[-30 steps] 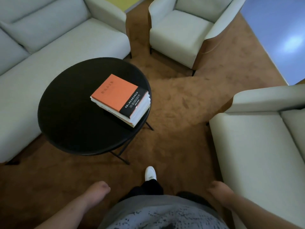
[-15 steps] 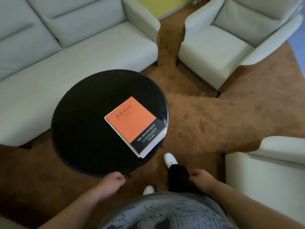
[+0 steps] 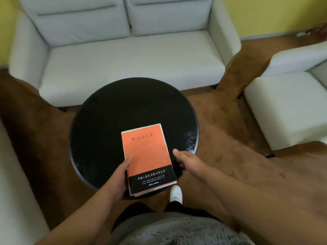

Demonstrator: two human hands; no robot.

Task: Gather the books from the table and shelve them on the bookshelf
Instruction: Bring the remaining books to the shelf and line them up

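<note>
A stack of books point(image 3: 146, 152) with an orange cover and a black band lies on the near side of the round black table point(image 3: 123, 106). My left hand point(image 3: 120, 177) clasps the stack's left edge near the bottom corner, thumb on the orange cover. My right hand point(image 3: 187, 160) hovers just off the stack's right edge, fingers apart, holding nothing. No bookshelf is in view.
A pale sofa point(image 3: 123, 55) stands behind the table. A pale armchair point(image 3: 286, 106) is at the right and another pale seat point(image 3: 14, 174) at the left edge. Brown carpet lies all around. My white shoe point(image 3: 175, 193) is beside the table's near rim.
I have stepped up to the table and now face the sofa. Both hands rose from my sides to the stack; the left one took hold of its left edge.
</note>
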